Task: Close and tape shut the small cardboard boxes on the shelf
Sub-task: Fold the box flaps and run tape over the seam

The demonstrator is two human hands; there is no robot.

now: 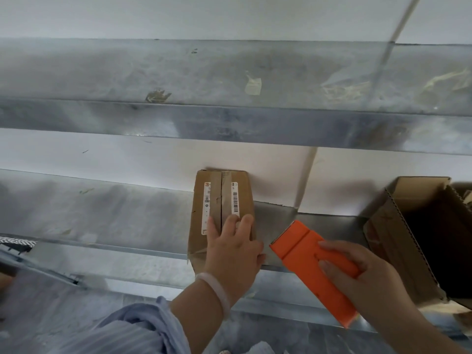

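Cardboard, brown and creased: the small box (244, 192) stands on the metal shelf (115, 215) with its far end against the white wall (127, 154). Its two top flaps are folded down and meet in a seam along the middle, with a white barcode label (235, 198) on each side of that seam.

The left hand (232, 246) lies flat on the near half of the box top, fingers straight and spread across the seam, pressing the flaps down. A pale bracelet (217, 290) circles the wrist, and a light blue striped sleeve (132, 330) is pushed up the forearm.

Just to the right of the box, and apart from it, the right hand (357, 272) grips an orange plastic tool (306, 251), fingers curled over its body. The tool is tilted, its broad end pointing up and left toward the box, above the shelf's front edge.

Farther right on the same shelf sits a larger open carton (398, 233), its inside dark and its cut edges showing corrugation.

The shelf is dull galvanised metal, smudged and scuffed. An upper shelf (178, 72) of the same metal runs overhead, carrying scraps of old tape (253, 85). A thin white strip (305, 175) runs down the wall behind.
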